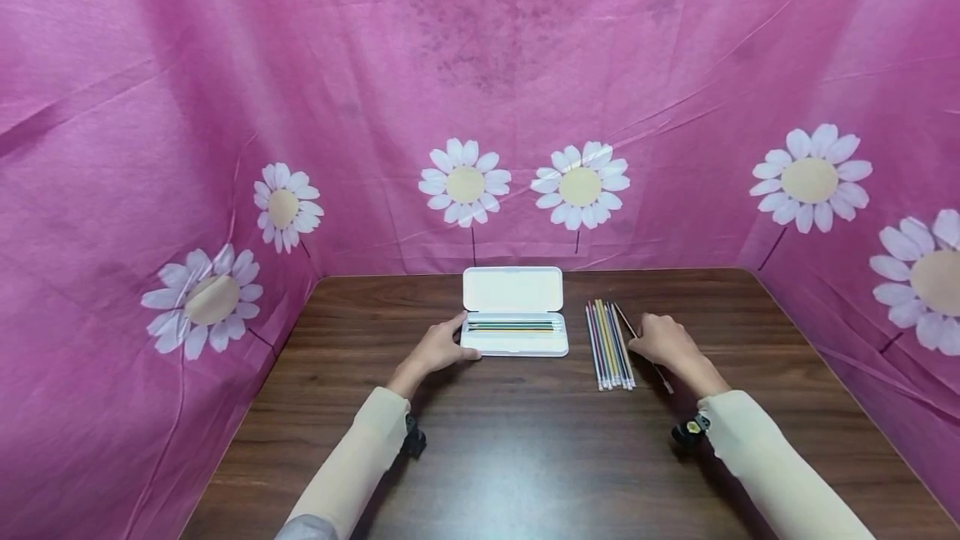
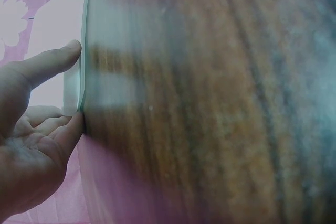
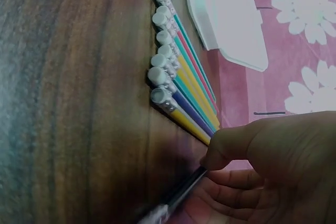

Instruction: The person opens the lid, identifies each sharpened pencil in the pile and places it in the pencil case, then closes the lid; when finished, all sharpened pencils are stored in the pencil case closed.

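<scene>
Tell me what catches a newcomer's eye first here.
Probably the pink cloth with white daisies behind the wooden table. Next, the open white case near the table's far edge, gripped by the left hand; then the pencil row to its right, beside the right hand pinching another pencil.

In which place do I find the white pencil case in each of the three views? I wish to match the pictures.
Head: the white pencil case lies slightly right of centre, below mid-height, its lid open.
Left wrist: the white pencil case is at upper left, held by the left hand.
Right wrist: the white pencil case is at the top, right of centre, partly cut off.
Shared landmark: the pink daisy-print cloth behind it.
</scene>
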Tool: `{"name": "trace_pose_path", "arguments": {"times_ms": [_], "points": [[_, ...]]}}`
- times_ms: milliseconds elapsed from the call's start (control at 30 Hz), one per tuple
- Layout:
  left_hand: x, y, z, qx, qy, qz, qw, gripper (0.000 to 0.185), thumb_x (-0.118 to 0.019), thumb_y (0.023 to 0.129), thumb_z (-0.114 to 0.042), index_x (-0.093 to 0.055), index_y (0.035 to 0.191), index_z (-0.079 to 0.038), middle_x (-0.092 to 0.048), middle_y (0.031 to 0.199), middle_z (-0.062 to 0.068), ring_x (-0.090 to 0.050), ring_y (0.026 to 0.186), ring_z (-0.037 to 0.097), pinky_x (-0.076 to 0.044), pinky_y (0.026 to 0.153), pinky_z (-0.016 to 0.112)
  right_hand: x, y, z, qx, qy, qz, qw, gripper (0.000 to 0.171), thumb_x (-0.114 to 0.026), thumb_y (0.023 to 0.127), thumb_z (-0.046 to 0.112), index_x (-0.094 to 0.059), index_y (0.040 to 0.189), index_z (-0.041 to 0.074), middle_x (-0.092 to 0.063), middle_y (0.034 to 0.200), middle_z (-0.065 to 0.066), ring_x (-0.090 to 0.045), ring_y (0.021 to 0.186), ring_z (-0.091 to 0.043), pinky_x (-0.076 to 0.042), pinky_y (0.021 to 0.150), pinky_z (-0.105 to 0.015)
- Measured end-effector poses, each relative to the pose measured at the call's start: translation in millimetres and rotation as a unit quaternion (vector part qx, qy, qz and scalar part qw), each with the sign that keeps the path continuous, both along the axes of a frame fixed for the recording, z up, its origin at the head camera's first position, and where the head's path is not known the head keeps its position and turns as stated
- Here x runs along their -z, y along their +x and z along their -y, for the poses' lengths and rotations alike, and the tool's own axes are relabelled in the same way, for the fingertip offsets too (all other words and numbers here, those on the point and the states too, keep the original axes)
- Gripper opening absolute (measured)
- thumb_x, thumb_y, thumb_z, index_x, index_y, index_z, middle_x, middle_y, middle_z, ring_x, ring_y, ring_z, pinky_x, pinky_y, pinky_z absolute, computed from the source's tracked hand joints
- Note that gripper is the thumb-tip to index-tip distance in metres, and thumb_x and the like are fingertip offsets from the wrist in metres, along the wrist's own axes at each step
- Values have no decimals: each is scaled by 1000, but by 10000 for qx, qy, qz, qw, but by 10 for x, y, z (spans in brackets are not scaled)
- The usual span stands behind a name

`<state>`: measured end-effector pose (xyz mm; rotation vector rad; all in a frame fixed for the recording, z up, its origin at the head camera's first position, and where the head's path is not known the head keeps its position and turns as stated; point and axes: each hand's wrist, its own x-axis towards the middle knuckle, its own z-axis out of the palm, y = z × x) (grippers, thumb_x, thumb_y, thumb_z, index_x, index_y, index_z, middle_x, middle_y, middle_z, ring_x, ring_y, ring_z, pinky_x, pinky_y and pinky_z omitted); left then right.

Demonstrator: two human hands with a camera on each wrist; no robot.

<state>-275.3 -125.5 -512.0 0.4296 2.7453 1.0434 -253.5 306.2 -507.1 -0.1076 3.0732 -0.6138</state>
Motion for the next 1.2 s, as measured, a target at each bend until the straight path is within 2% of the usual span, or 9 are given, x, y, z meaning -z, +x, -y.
{"name": "trace_pose_path", "arguments": {"times_ms": [67, 133, 300, 367, 600, 800, 1000, 1200], "points": [[-5, -3, -1, -3, -3, -13, 10000, 96, -89, 85, -30, -41, 163, -4, -51, 161, 23, -49, 150, 37, -40, 125, 50, -90, 23, 37, -5, -95, 17, 10000, 17, -70, 79, 20, -56, 75, 11, -58, 70, -6, -57, 67, -28, -48, 60, -46], [-9, -5, -1, -5, -16, -18, 10000, 96, -89, 84, -30, -41, 163, -3, -51, 160, 23, -49, 150, 37, -41, 125, 50, -82, -32, 23, -129, -193, -240, 9994, 16, -70, 82, 23, -57, 81, 13, -60, 74, -5, -58, 69, -26, -48, 62, -44], [-15, 2, -2, -24, 12, 13, 10000, 96, -89, 85, -30, -41, 163, -3, -50, 161, 23, -49, 150, 37, -41, 125, 50, -298, -58, 204, -463, -251, -643, 9965, 15, -71, 87, 20, -57, 86, 11, -58, 74, -2, -54, 67, -22, -44, 60, -39], [-14, 9, -2, -24, 51, 16, 10000, 96, -89, 85, -30, -41, 163, -4, -51, 161, 23, -49, 150, 37, -41, 125, 49, -459, -30, 343, -502, -146, -571, 9970, 13, -71, 88, 15, -60, 88, 8, -61, 76, -4, -56, 69, -22, -45, 61, -39], [-1, 18, 4, -40, 17, -8, 10000, 96, -89, 85, -29, -41, 163, -5, -51, 160, 23, -50, 149, 38, -41, 124, 51, -675, -144, 677, -1175, 126, -633, 9910, 7, -71, 87, 10, -65, 87, 11, -63, 77, -1, -56, 69, -16, -45, 60, -34], [0, 18, 0, -48, -2, 1, 10000, 96, -89, 85, -29, -41, 164, -5, -52, 160, 23, -50, 149, 38, -41, 124, 51, -744, -261, 990, -1662, 353, -679, 9831, 6, -73, 87, 9, -67, 87, 12, -65, 78, 1, -55, 70, -15, -47, 60, -34], [1, 14, -10, -57, -113, 25, 9999, 96, -89, 85, -30, -40, 164, -5, -51, 161, 22, -49, 150, 38, -41, 125, 50, -756, -376, 1265, -1928, 611, -728, 9766, 10, -72, 85, 7, -66, 83, 14, -64, 77, 1, -57, 69, -17, -48, 59, -37], [-2, -2, -14, -83, -56, 4, 9999, 95, -89, 85, -29, -41, 164, -7, -50, 161, 21, -49, 150, 37, -40, 125, 49, -745, -494, 1493, -2155, 654, -815, 9709, 15, -72, 84, 4, -66, 79, 17, -66, 78, 2, -61, 73, -19, -52, 60, -40]]}}
